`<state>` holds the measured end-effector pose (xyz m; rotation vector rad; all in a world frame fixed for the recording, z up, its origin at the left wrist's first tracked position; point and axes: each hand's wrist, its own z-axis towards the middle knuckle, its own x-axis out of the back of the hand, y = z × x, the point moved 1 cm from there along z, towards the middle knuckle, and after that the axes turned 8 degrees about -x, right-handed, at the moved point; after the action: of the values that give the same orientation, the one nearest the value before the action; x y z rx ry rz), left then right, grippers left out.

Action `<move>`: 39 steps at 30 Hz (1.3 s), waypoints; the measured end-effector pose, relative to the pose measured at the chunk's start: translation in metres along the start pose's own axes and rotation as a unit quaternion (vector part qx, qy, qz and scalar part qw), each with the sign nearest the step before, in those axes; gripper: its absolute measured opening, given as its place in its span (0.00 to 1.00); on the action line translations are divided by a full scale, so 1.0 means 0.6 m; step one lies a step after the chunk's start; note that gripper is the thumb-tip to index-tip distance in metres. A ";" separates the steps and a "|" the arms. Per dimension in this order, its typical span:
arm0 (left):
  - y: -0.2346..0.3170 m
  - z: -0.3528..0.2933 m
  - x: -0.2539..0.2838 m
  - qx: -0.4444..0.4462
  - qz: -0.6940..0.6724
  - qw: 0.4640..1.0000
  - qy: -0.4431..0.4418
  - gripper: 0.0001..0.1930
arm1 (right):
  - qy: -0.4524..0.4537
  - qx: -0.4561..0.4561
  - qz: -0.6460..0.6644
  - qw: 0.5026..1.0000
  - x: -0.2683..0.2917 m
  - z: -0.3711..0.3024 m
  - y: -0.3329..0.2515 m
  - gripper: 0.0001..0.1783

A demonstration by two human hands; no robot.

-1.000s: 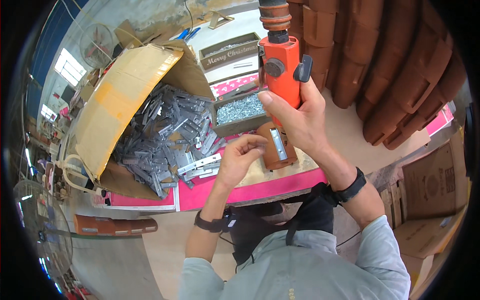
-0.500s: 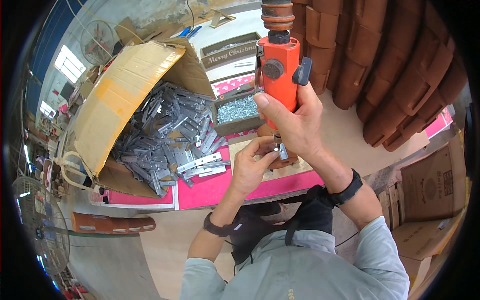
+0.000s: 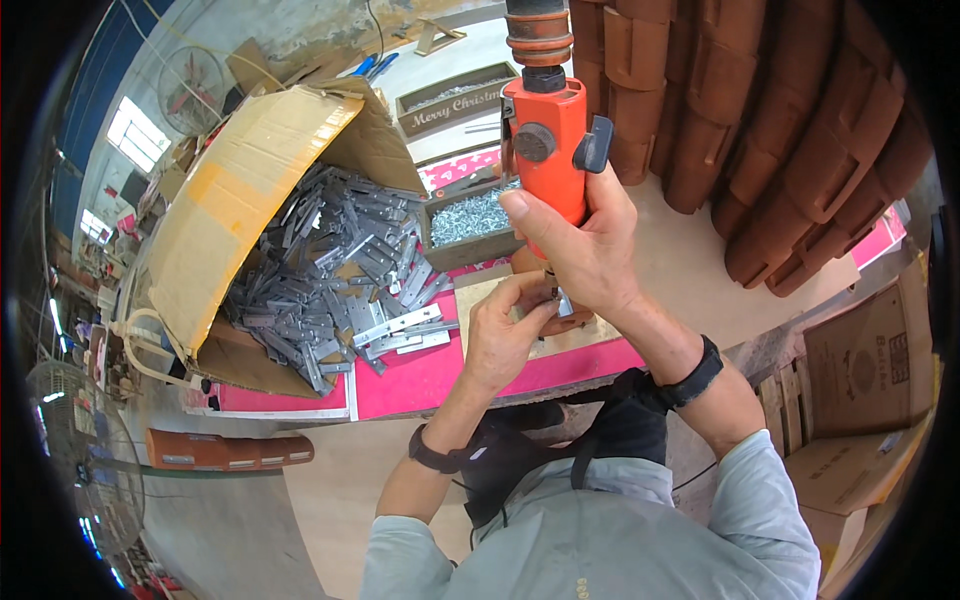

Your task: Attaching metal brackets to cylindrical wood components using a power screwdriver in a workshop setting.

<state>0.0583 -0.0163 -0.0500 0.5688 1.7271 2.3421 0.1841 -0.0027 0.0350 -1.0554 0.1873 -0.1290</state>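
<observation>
Looks bright and fairly even mid-frame. Burns out to white at the window (image 3: 138,133) at upper left and in small streaks of light (image 3: 54,312) along the left rim. Darkens inside the carton (image 3: 250,170). Bends straight edges, fading to black at the corners. Softens at far left.

screw tray (image 3: 470,250) — between carton (image 3: 250,190) and driver (image 3: 550,170) | stacks (image 3: 790,150) — far right

An upright orange-red driver (image 3: 553,185) fills the right fingers (image 3: 608,200); just beside the left fingers (image 3: 522,288), a silver strip (image 3: 565,304) lies on a rounded brown piece (image 3: 577,319).
</observation>
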 end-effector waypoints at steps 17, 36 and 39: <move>-0.002 0.004 -0.005 -0.008 -0.052 0.999 0.016 0.12 | 0.003 0.031 -0.037 0.999 0.003 0.000 0.003 0.23; -0.038 0.009 -0.002 -0.052 0.046 0.997 0.046 0.14 | 0.014 0.071 -0.066 0.995 0.011 0.003 0.031 0.23; -0.036 0.009 -0.003 -0.064 0.060 0.995 0.046 0.13 | 0.014 0.065 -0.063 0.996 0.013 0.002 0.032 0.23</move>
<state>0.0605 -0.0055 -0.0696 0.5666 1.6055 2.5783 0.1925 0.0061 0.0182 -0.9353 0.1355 -0.2667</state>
